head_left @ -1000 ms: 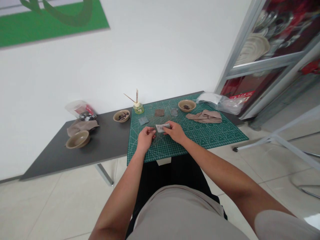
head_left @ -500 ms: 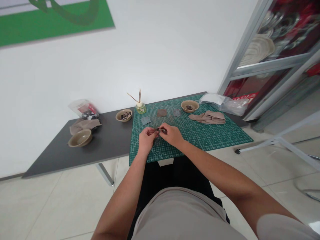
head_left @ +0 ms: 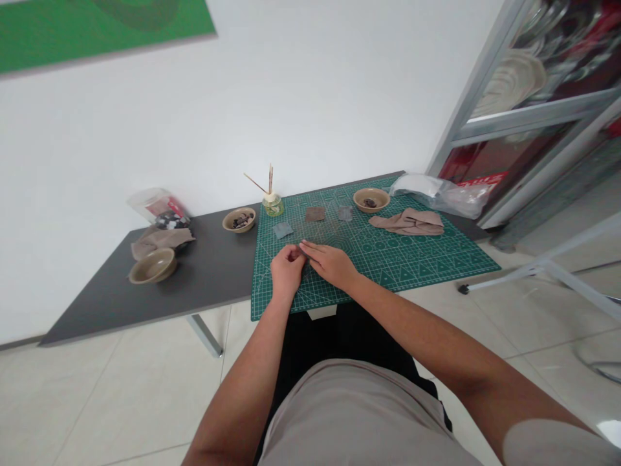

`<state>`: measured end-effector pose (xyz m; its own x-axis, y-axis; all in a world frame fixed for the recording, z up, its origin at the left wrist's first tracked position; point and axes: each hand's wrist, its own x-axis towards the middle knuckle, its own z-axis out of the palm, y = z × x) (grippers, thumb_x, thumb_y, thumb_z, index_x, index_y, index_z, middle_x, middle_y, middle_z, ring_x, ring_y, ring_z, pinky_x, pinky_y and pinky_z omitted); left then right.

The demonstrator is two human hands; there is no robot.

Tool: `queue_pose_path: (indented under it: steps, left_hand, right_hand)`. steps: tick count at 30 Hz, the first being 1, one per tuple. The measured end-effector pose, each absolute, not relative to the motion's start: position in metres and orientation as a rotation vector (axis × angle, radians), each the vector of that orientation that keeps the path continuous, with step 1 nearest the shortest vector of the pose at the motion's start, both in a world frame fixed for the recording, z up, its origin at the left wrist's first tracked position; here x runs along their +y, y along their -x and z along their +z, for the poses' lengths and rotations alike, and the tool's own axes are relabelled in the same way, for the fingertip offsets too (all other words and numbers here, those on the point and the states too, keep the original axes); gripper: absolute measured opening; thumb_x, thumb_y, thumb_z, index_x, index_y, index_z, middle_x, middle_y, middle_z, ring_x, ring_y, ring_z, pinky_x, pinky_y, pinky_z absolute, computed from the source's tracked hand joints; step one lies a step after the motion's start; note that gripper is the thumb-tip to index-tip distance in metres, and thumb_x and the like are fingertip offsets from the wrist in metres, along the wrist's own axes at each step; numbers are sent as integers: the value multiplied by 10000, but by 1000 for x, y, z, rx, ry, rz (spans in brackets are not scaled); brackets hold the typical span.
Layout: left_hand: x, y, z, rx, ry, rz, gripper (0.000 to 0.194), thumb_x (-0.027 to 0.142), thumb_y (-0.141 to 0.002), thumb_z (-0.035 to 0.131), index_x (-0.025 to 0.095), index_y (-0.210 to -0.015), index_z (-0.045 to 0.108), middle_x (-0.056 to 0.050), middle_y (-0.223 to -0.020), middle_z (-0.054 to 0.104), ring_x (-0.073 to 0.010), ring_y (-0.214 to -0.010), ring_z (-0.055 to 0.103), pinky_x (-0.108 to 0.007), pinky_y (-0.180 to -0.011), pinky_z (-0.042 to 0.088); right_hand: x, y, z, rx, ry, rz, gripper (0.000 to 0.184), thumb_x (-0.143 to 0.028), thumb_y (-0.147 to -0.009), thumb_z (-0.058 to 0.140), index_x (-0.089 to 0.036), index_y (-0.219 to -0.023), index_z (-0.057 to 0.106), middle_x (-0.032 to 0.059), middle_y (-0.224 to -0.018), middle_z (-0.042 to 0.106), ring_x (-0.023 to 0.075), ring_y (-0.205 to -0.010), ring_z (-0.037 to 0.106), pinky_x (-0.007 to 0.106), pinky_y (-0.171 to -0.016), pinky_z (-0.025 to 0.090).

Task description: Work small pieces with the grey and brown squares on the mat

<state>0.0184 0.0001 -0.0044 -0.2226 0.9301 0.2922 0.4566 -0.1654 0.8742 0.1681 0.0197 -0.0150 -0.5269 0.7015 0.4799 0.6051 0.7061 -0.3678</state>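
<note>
My left hand (head_left: pixel 287 272) is above the near left part of a green cutting mat (head_left: pixel 388 255), its thumb and fingers closed in a pinch. What it pinches is mostly hidden; only a small dark bit shows by the fingertips. My right hand (head_left: pixel 334 264) reaches across with fingers stretched out, their tips against the left fingertips. Beyond the hands lie a blue-grey square (head_left: pixel 283 230), a brown square (head_left: pixel 315 213) and a grey square (head_left: pixel 345 213), each thin and flat.
A bowl (head_left: pixel 371 200) with dark pieces and a crumpled beige cloth (head_left: pixel 407 222) are on the mat's right. Leftward stand a reed diffuser (head_left: pixel 273 204), another bowl of dark pieces (head_left: pixel 239 220), a tilted bowl (head_left: pixel 152 266) and a plastic container (head_left: pixel 160 208). A plastic bag (head_left: pixel 441 193) lies back right.
My right hand has gone from a curled pinch with a small dark, glinting thing to straight fingers laid over the left fingertips. That small thing is now mostly covered.
</note>
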Motion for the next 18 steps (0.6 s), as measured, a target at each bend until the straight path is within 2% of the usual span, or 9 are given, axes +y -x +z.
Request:
queue_pose_path:
  steps: [6, 11, 18]
  left_hand:
    - [-1, -18, -3, 1707, -1596, 1365, 141, 203, -767, 606, 198, -643, 537, 59, -584, 497, -109, -570, 458, -237, -592, 370]
    - [-2, -18, -6, 1620, -1461, 1406, 60, 254, -769, 646, 202, -762, 616, 34, -683, 627, -126, -621, 569, -252, -647, 442]
    - [-1, -17, -7, 1647, -1501, 1383, 95, 278, -777, 640, 199, -732, 609, 29, -665, 629, -123, -602, 560, -243, -604, 430]
  right_hand:
    - [18, -166, -16, -2338, 990, 187, 497, -137, -952, 430, -178, -1444, 489, 95, -1480, 503, 211, -1289, 571, 393, -1053, 509]
    - [17, -166, -18, -2318, 1033, 194, 495, -125, -951, 400, -115, -1439, 484, 134, -1457, 522, 212, -1290, 569, 378, -1051, 512]
    - [16, -166, -18, -2334, 1014, 148, 484, -140, -962, 395, -159, -1436, 496, 106, -1480, 498, 215, -1281, 577, 387, -1047, 516]
